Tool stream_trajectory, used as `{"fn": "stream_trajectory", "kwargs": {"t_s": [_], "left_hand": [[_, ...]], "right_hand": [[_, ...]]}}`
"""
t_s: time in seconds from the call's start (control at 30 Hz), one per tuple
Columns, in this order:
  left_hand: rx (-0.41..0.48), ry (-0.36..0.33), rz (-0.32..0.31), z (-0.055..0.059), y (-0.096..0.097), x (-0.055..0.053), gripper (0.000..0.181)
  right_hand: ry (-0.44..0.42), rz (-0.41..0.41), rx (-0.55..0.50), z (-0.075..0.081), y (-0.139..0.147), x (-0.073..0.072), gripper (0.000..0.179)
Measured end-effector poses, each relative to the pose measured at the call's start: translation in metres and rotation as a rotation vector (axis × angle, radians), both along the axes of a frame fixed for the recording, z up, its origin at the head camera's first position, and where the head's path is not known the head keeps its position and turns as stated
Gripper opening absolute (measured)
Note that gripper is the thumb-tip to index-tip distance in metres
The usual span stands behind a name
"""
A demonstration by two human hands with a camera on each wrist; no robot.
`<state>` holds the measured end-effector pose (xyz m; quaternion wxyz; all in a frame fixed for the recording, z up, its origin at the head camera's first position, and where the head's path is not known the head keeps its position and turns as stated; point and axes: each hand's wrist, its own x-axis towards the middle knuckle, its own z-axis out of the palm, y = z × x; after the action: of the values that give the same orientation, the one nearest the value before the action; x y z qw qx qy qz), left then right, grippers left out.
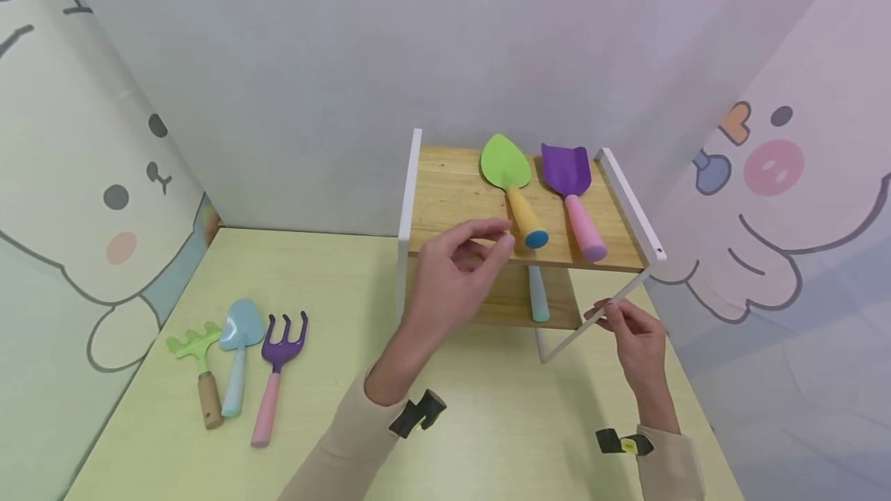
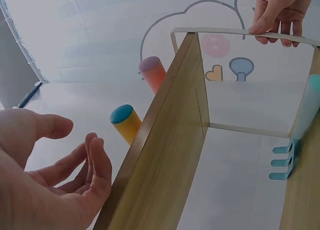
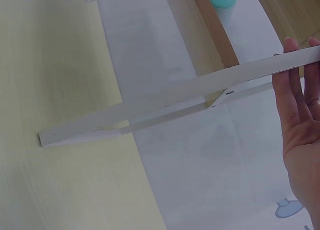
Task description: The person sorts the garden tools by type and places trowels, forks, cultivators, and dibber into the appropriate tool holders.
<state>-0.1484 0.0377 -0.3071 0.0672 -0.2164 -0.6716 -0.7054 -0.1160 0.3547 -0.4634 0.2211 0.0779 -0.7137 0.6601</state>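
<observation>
The left hand (image 1: 452,277) is released, its fingers loosely bent, just beside the yellow, blue-capped handle of a leaf-shaped green trowel (image 1: 505,162). That trowel and a pink-handled purple shovel (image 1: 567,172) lie side by side on the upper board of a two-tier wooden shelf (image 1: 448,192). The right hand (image 1: 639,342) grasps the shelf's white frame (image 1: 571,341) at the right. A light-blue-handled fork (image 2: 294,157) lies on the lower board. On the pale-yellow tabletop (image 1: 334,277), left of the shelf, lie a brown-handled green rake (image 1: 204,369), a light-blue trowel (image 1: 239,346) and a pink-handled purple fork (image 1: 273,385).
</observation>
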Motion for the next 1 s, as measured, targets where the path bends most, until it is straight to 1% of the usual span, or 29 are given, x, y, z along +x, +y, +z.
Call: {"fn": "stream_trajectory", "kwargs": {"t_s": [0.1, 0.23, 0.33, 0.5, 0.77, 0.93, 1.0], "left_hand": [[-0.009, -0.006, 0.001, -0.004, -0.004, 0.005, 0.025], [-0.032, 0.0, 0.016, -0.01, -0.011, 0.011, 0.024], [-0.038, 0.025, 0.017, -0.014, -0.015, 0.015, 0.022], [-0.05, 0.066, 0.026, -0.022, -0.021, 0.02, 0.019], [-0.087, 0.043, 0.071, -0.032, -0.03, 0.029, 0.017], [-0.085, 0.033, 0.072, -0.041, -0.037, 0.034, 0.017], [-0.085, 0.028, 0.073, -0.045, -0.04, 0.035, 0.016]], "right_hand": [[0.0, -0.008, 0.003, 0.0, 0.0, 0.0, 0.017], [0.005, 0.004, -0.007, -0.002, 0.002, -0.001, 0.016], [0.008, 0.008, -0.009, -0.002, 0.002, -0.001, 0.016], [0.001, -0.01, -0.002, -0.002, 0.001, 0.0, 0.016], [-0.012, -0.027, 0.006, -0.001, -0.001, 0.0, 0.018], [-0.015, -0.031, 0.006, -0.002, 0.0, -0.001, 0.017], [-0.005, -0.02, -0.005, -0.002, 0.0, 0.0, 0.016]]}}
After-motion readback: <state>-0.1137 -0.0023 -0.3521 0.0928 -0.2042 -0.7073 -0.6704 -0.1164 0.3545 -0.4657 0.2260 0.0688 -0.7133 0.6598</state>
